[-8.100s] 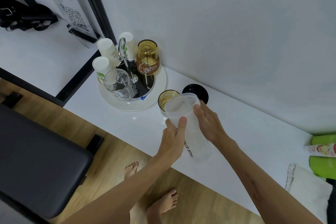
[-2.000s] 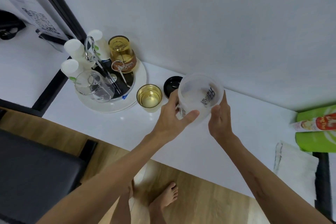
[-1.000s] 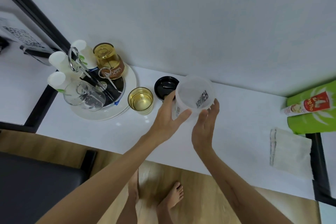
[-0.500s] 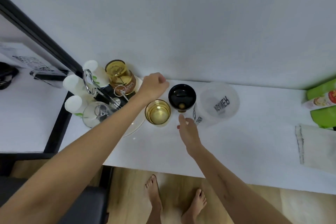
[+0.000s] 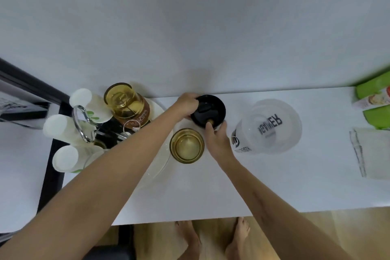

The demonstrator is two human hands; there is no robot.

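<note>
A round black lid [image 5: 211, 110] lies on the white counter [image 5: 263, 186] close to the wall. My left hand [image 5: 186, 104] grips its left edge with curled fingers. My right hand [image 5: 217, 139] holds its near edge, thumb on the rim. A translucent plastic shaker cup [image 5: 268, 127] with black lettering stands on the counter just right of the lid, with neither hand on it. An amber glass [image 5: 186, 145] holding yellowish liquid stands just in front of the lid, between my forearms.
A round white tray [image 5: 157, 167] at the left carries an upturned amber glass [image 5: 126, 104], white cups [image 5: 63, 126], a clear glass and a metal handle. A folded white cloth [image 5: 371, 152] and a green packet [image 5: 375, 107] lie at the right. The wall rises directly behind the counter.
The shaker cup, held in both hands before, now stands on the counter. Both hands have moved left onto the black lid. The camera has tipped further down over the counter.
</note>
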